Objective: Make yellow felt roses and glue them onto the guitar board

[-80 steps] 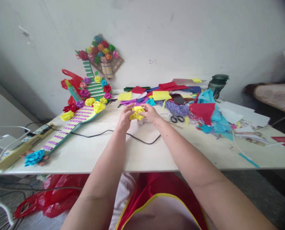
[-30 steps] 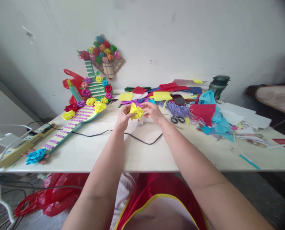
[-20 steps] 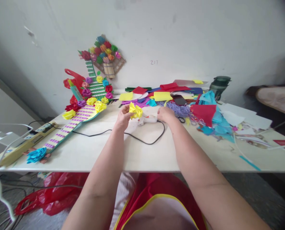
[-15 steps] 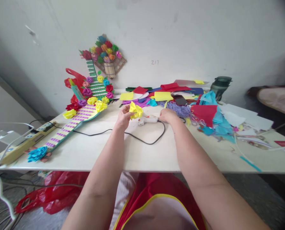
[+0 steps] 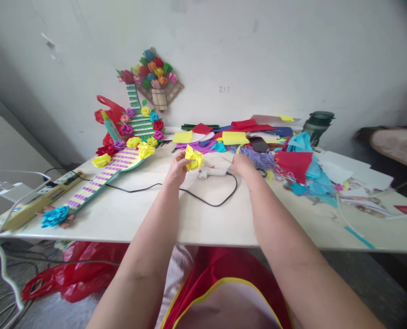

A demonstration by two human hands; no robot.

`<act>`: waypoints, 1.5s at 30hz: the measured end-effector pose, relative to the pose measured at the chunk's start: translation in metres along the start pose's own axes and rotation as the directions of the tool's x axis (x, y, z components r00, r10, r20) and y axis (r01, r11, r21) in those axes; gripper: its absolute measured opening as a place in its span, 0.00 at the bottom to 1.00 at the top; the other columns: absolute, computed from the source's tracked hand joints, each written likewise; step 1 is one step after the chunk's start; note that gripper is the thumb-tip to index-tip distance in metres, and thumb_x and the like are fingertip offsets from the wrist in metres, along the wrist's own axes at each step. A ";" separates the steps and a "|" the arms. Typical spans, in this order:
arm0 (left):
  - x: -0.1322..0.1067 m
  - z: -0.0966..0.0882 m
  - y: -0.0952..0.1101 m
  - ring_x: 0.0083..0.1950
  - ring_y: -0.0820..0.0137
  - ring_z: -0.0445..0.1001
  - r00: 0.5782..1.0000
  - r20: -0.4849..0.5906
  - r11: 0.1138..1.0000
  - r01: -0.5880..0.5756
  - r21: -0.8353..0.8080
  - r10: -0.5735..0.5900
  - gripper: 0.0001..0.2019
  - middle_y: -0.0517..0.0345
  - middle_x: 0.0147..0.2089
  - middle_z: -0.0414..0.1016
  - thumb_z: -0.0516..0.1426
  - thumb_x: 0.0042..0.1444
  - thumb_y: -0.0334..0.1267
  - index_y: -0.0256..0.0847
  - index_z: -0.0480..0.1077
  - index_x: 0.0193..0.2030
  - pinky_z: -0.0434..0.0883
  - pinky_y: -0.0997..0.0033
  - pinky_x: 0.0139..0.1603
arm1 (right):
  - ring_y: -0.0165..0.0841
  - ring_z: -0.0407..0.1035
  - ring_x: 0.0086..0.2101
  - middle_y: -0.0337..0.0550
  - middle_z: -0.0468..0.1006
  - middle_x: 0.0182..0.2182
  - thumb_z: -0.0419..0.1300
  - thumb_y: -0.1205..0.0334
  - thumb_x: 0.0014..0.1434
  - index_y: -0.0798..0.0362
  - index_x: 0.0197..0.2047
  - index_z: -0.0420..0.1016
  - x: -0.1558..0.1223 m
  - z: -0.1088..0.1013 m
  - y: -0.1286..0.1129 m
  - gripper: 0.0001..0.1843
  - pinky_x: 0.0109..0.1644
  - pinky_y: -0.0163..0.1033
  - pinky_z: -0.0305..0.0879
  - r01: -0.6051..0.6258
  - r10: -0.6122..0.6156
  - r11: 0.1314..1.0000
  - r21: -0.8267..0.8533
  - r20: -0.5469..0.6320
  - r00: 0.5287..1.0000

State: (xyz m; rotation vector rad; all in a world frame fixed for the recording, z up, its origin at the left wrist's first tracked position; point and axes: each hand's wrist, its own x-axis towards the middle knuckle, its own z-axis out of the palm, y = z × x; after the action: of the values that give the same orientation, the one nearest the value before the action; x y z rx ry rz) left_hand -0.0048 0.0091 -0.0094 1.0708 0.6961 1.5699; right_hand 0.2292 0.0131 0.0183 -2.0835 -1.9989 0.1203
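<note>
My left hand is closed on a yellow crepe-paper flower and holds it above the table. Just right of the flower lies a white hot glue gun with its black cord looping over the tabletop. My right hand is pinched beyond the gun's cord end; a thin pale stick pokes out leftward from its fingers. To the left lies a cream guitar-shaped board with purple stripes, yellow paper flowers at its far end and a blue flower at its near end.
A green decorated guitar shape and a flower-basket piece stand by the wall. Coloured paper, purple shreds and a dark bottle lie or stand at the back right. A power strip sits at the left.
My right hand has lifted slightly, and the thin stick now shows at its fingertips. My left hand still holds the yellow flower. The view has shifted slightly.
</note>
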 end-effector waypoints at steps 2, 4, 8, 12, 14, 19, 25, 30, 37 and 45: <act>0.000 0.000 0.000 0.35 0.67 0.76 1.000 0.005 1.000 0.003 0.004 -0.003 0.19 0.60 0.30 0.74 0.64 0.28 0.32 0.39 0.71 0.34 0.72 0.67 0.39 | 0.46 0.75 0.50 0.58 0.81 0.50 0.59 0.68 0.59 0.53 0.49 0.82 0.001 -0.003 0.000 0.16 0.50 0.44 0.69 -0.028 0.032 0.997 0.074 -0.059 0.998; 0.001 -0.001 0.000 0.35 0.66 0.76 1.000 0.009 1.000 0.001 0.007 -0.001 0.18 0.60 0.29 0.74 0.64 0.29 0.32 0.39 0.70 0.33 0.71 0.67 0.39 | 0.41 0.76 0.46 0.52 0.82 0.46 0.56 0.64 0.62 0.52 0.49 0.81 0.003 -0.004 0.000 0.16 0.47 0.40 0.68 0.034 -0.003 0.978 0.206 -0.146 0.989; 0.001 -0.002 -0.001 0.37 0.66 0.77 1.000 0.016 1.000 -0.010 0.028 0.010 0.17 0.59 0.30 0.75 0.64 0.30 0.33 0.39 0.70 0.32 0.70 0.69 0.37 | 0.31 0.71 0.28 0.40 0.77 0.25 0.57 0.54 0.61 0.54 0.39 0.81 0.006 -0.001 -0.002 0.16 0.35 0.34 0.63 0.248 -0.169 0.810 0.531 -0.192 0.967; 0.000 -0.002 -0.001 0.36 0.66 0.77 0.999 0.015 0.998 -0.035 0.049 0.034 0.17 0.59 0.30 0.75 0.65 0.29 0.33 0.39 0.71 0.32 0.68 0.71 0.34 | 0.27 0.58 0.22 0.34 0.66 0.17 0.59 0.42 0.54 0.54 0.23 0.73 0.004 0.001 -0.003 0.23 0.29 0.35 0.54 0.381 -0.341 0.630 0.677 -0.199 0.919; -0.001 -0.001 0.000 0.35 0.66 0.76 0.999 0.015 0.997 -0.046 0.065 0.045 0.17 0.60 0.29 0.75 0.65 0.29 0.34 0.39 0.71 0.32 0.67 0.71 0.33 | 0.26 0.54 0.22 0.34 0.64 0.17 0.60 0.40 0.51 0.54 0.20 0.70 0.003 0.000 -0.002 0.25 0.29 0.35 0.51 0.394 -0.385 0.613 0.685 -0.176 0.906; -0.001 0.000 0.001 0.35 0.66 0.76 0.997 0.007 0.992 -0.079 0.095 0.079 0.17 0.61 0.27 0.74 0.66 0.29 0.36 0.40 0.72 0.31 0.67 0.72 0.31 | 0.27 0.56 0.24 0.37 0.68 0.20 0.63 0.39 0.46 0.55 0.22 0.74 0.002 -0.004 0.001 0.24 0.30 0.37 0.52 0.371 -0.401 0.626 0.686 -0.125 0.908; 0.000 0.000 0.000 0.34 0.66 0.76 0.996 0.008 0.989 -0.089 0.115 0.088 0.19 0.60 0.27 0.74 0.67 0.29 0.38 0.40 0.72 0.32 0.66 0.72 0.30 | 0.29 0.59 0.25 0.39 0.70 0.20 0.63 0.39 0.46 0.54 0.22 0.75 0.003 -0.006 0.002 0.24 0.31 0.37 0.54 0.359 -0.370 0.660 0.660 -0.131 0.920; -0.001 -0.001 0.000 0.32 0.67 0.76 0.996 0.007 0.988 -0.085 0.126 0.085 0.20 0.60 0.28 0.75 0.68 0.29 0.39 0.40 0.72 0.33 0.66 0.72 0.29 | 0.29 0.60 0.25 0.38 0.69 0.19 0.62 0.39 0.46 0.53 0.19 0.72 0.002 -0.007 0.002 0.24 0.33 0.37 0.56 0.371 -0.367 0.685 0.627 -0.144 0.919; -0.002 0.001 0.002 0.35 0.66 0.77 0.997 0.027 0.989 -0.069 0.129 0.067 0.19 0.60 0.29 0.76 0.68 0.30 0.38 0.39 0.72 0.33 0.68 0.71 0.32 | 0.28 0.58 0.24 0.36 0.66 0.17 0.62 0.40 0.47 0.53 0.19 0.70 0.000 -0.010 -0.001 0.23 0.31 0.37 0.53 0.372 -0.357 0.695 0.615 -0.153 0.921; -0.004 0.003 0.002 0.35 0.66 0.77 0.997 0.069 0.992 -0.046 0.114 0.039 0.19 0.59 0.31 0.76 0.66 0.31 0.36 0.39 0.72 0.35 0.70 0.69 0.36 | 0.27 0.57 0.22 0.35 0.66 0.17 0.61 0.49 0.49 0.54 0.20 0.72 -0.004 -0.010 -0.009 0.17 0.30 0.36 0.53 0.385 -0.384 0.677 0.627 -0.145 0.912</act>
State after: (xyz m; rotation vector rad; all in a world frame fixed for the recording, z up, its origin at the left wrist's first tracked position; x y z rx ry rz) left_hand -0.0030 0.0044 -0.0082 1.2250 0.7303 1.5378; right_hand 0.2227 0.0083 0.0294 -1.2013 -1.9615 0.6315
